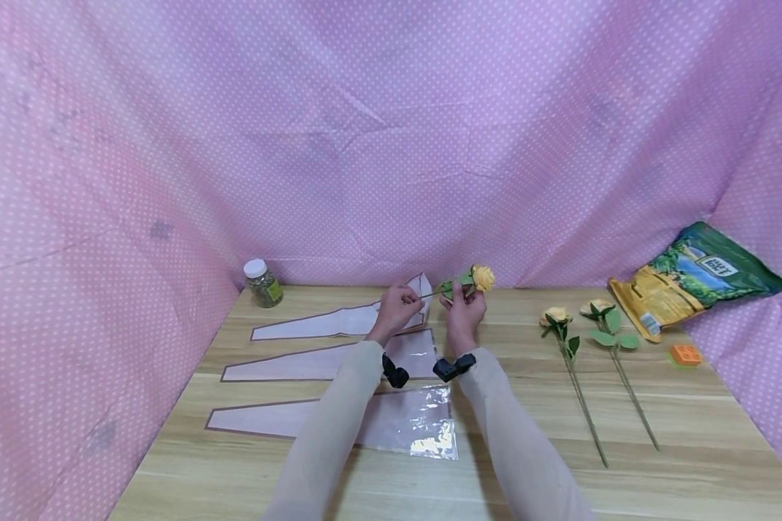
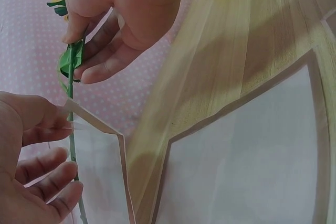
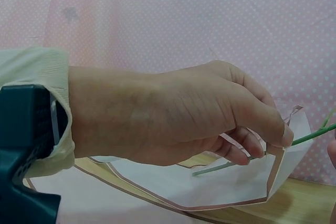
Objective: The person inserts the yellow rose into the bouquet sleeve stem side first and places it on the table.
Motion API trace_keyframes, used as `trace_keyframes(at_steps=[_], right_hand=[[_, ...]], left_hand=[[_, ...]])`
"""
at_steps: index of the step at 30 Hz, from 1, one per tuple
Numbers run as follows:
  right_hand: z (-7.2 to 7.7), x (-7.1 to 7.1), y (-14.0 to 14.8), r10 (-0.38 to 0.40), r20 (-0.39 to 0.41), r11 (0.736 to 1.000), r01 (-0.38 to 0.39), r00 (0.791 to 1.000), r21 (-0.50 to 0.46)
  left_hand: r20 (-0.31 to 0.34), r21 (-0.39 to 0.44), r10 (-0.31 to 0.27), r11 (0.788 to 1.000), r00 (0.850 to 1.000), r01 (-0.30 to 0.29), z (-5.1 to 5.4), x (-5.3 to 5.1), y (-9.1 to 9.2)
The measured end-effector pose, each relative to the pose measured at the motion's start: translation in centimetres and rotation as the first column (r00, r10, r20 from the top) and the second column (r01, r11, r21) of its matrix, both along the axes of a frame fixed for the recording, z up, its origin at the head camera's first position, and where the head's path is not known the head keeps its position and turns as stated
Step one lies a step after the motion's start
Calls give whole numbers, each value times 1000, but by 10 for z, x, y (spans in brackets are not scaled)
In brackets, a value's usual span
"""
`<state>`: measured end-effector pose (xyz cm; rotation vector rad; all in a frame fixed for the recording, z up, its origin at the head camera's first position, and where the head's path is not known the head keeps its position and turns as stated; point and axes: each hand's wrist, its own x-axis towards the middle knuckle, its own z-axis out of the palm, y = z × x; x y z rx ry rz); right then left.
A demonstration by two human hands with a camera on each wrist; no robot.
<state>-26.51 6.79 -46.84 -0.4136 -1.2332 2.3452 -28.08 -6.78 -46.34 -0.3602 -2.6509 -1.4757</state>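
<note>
A yellow artificial rose (image 1: 484, 278) lies nearly level, its stem running into the mouth of a white, brown-edged flower sleeve (image 1: 348, 320). My right hand (image 1: 465, 315) pinches the green stem (image 2: 72, 85) near its leaves, just below the bloom. At the sleeve's mouth, my left hand (image 1: 396, 310) pinches the rim between thumb and forefinger, the stem passing right beside those fingers. In the right wrist view, the left hand (image 3: 220, 108) covers part of the stem, whose lower end shows inside the open sleeve. Only a sliver of right fingertips appears there.
Two more flat sleeves, a middle one (image 1: 261, 371) and a front one (image 1: 254, 421), lie nearer me. Two yellow roses, one (image 1: 556, 316) left of the other (image 1: 598, 307), lie to the right. Beyond are a green-yellow bag (image 1: 704, 271), an orange block (image 1: 686, 354) and, far left, a white-lidded jar (image 1: 264, 286).
</note>
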Motion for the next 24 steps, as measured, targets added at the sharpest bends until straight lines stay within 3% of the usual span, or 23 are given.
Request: trace_keyframes(at_steps=[12, 24], right_hand=[[-4, 1, 0, 39, 6, 999, -39, 999, 10], [-7, 3, -3, 83, 81, 994, -88, 993, 65]], left_hand=[[-79, -8, -6, 1000, 997, 6, 2, 1, 3], [-95, -16, -6, 1000, 996, 4, 4, 1, 4]])
